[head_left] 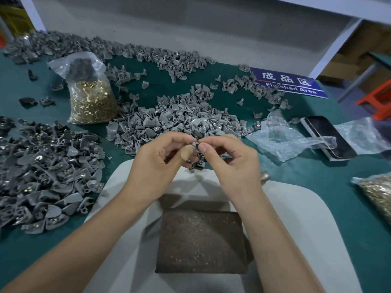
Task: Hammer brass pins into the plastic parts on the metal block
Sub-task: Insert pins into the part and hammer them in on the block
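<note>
At a green-topped workbench, a person's left hand and right hand meet above the near centre of the table, fingers curled and pinching a small cluster of grey plastic parts between them; whether a brass pin is already seated in the piece cannot be told, as the fingertips hide it. The metal block, dark and pitted, sits bare on a pale mat just near of the hands, with no part resting on it and no hammer clearly in view, though a small metallic object peeks out beside the right wrist. To the left lies a heap of darker parts, several showing brass glints, apparently the pieces already pinned. Straight beyond the hands a large pile of lighter grey parts looks untouched, and more are strewn across the far side of the table. A clear bag of brass pins stands far left, well stocked, and a second bag lies at the right edge. A phone rests near crumpled plastic film. By this evidence the job appears well under way yet far from finished, the current piece not yet placed for hammering.
</note>
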Motion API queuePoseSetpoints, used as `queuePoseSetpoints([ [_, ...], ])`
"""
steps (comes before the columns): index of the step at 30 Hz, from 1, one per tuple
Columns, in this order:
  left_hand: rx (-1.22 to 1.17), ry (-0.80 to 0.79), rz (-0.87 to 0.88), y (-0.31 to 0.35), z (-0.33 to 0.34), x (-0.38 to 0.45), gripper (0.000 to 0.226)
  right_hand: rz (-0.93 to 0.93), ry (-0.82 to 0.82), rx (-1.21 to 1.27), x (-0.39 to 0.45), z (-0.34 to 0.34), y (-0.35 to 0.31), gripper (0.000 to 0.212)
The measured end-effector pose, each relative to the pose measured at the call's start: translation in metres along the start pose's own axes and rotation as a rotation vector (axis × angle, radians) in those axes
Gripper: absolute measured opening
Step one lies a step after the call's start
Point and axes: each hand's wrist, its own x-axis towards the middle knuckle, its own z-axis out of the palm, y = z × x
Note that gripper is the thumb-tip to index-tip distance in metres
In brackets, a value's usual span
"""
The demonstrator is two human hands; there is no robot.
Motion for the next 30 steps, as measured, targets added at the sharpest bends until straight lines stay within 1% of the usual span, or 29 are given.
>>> queuePoseSetpoints([
  [6, -0.005, -0.028, 0.018, 0.003, -0.001, -0.001, 0.015, -0.039, -0.019, -0.048, 0.0, -0.002, 0.002, 0.016],
  [11, -0.021, -0.028, 0.003, 0.003, 0.0, -0.002, 0.015, -0.077, -0.045, -0.092, -0.001, -0.007, 0.002, 0.009],
  [18, 0.077, -0.037, -0.008, 0.005, -0.005, -0.003, 0.013, -0.065, -0.125, -0.122, -0.003, -0.008, 0.004, 0.017],
  [23, 0.072, -0.037, 0.007, 0.008, -0.005, -0.003, 0.013, -0.022, -0.082, -0.129, -0.003, -0.009, 0.001, 0.011],
  [26, 0.113, -0.058, 0.032, 0.006, -0.005, -0.004, 0.014, -0.072, -0.083, -0.17, -0.004, -0.011, 0.001, 0.008],
  [30, 0.134, -0.059, 0.059, 0.006, -0.005, -0.004, 0.013, -0.125, -0.073, -0.23, -0.005, -0.008, 0.001, 0.01],
])
